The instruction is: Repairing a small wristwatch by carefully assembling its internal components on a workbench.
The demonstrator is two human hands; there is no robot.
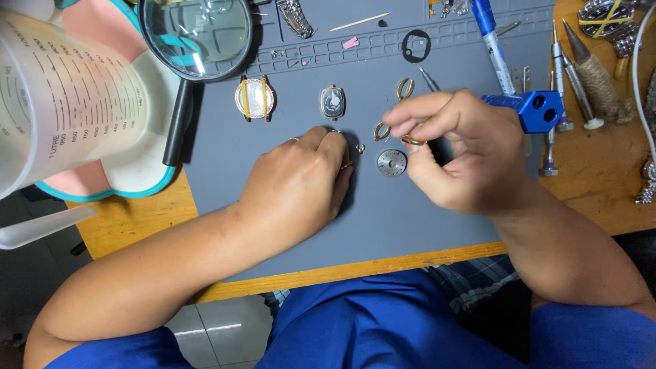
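My left hand (301, 181) rests knuckles up on the grey work mat (410, 219), fingers curled over something small I cannot see. My right hand (461, 150) hovers just right of it, pinching a thin gold ring-shaped watch part (412, 141) between thumb and fingertips. A round silver watch disc (391, 162) lies on the mat between the hands. Beside it lie a small gold loop (381, 130) and a tiny gold bit (360, 147). Further back sit a round gold watch case (254, 98), a rectangular watch case (332, 102) and another gold loop (405, 88).
A magnifying glass (196, 31) and a clear measuring jug (61, 96) stand at the left. A blue case holder (536, 109), a blue pen (493, 41), several screwdrivers (557, 75) and a black gasket ring (415, 46) lie at the back right. The wooden table edge (342, 273) runs below the mat.
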